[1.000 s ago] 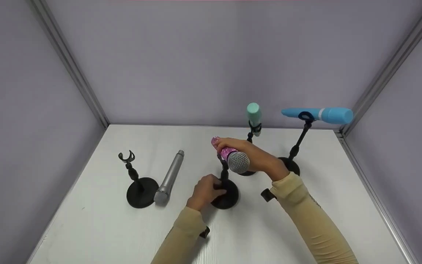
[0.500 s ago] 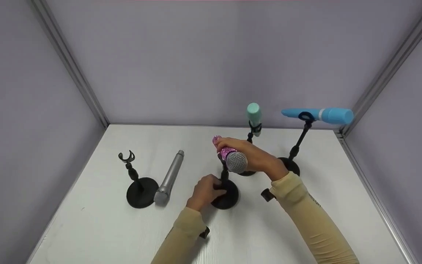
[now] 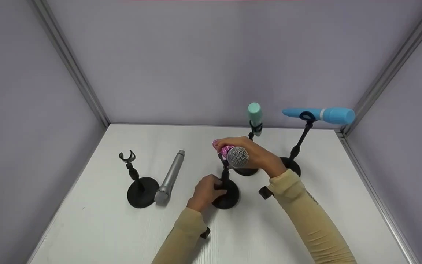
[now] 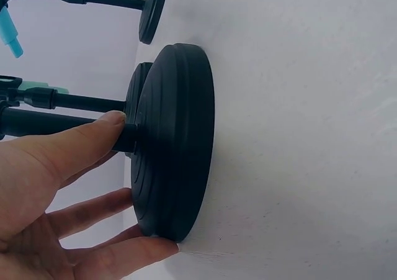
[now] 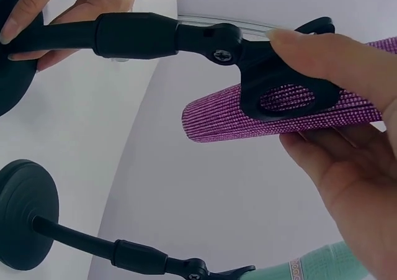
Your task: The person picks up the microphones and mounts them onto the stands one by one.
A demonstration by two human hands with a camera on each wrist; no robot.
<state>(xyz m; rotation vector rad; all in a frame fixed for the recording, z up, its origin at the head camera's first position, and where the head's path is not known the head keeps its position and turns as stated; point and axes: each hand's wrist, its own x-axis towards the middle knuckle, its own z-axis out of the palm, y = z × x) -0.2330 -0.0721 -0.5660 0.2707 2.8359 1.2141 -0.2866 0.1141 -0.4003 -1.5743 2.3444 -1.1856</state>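
My right hand (image 3: pixel 256 154) grips a glittery pink microphone (image 3: pixel 238 157) with a silver mesh head that points toward me. In the right wrist view its ribbed handle (image 5: pixel 214 117) lies in the clip (image 5: pixel 254 87) of a black microphone stand, and the thumb presses on the clip's edge. Low on the same stand (image 3: pixel 230 197), my left hand (image 3: pixel 204 191) holds it steady. The left wrist view has the thumb on the pole (image 4: pixel 68 121) and other fingers at the rim of the round base (image 4: pixel 177 149).
A silver microphone (image 3: pixel 170 178) lies left of my hands, beside a bare-clipped stand (image 3: pixel 142 192). Behind the right hand, a mint-green microphone (image 3: pixel 255 114) sits on another stand. Farther right a blue microphone (image 3: pixel 337 116) rests across its stand (image 3: pixel 302 139). Walls enclose the white table (image 3: pixel 104 234).
The pink microphone has shifted slightly, its mesh head now a little higher and its tail end a little lower in view. My left hand stays in place on the stand.
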